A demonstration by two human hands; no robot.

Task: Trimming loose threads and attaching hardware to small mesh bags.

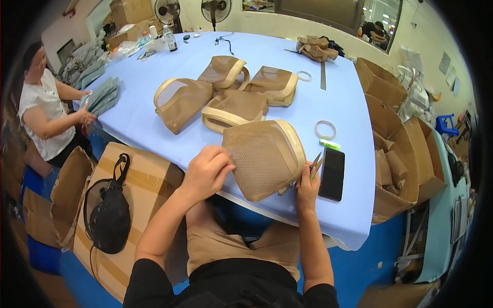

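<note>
A brown mesh bag (259, 159) with a cream trim band stands tilted at the table's near edge, in front of me. At its left side, my left hand (208, 172) is closed in a pinch, fingertips against the mesh edge. My right hand (308, 187) is at the bag's lower right corner, closed around small thread snips (316, 165) whose blades point up. The right fingers also touch the trim, where a zipper end (285, 190) shows. Beyond lie several similar bags, among them one at the left (182, 102) and one at the right (273, 84).
Just right of my hand lies a black phone (333, 174), with a tape roll (325, 129) behind it. Cardboard boxes (393, 154) holding brown pieces flank the table (349, 113). A black bag (109, 215) rests on a carton at left. Another person (49, 105) handles grey cloth.
</note>
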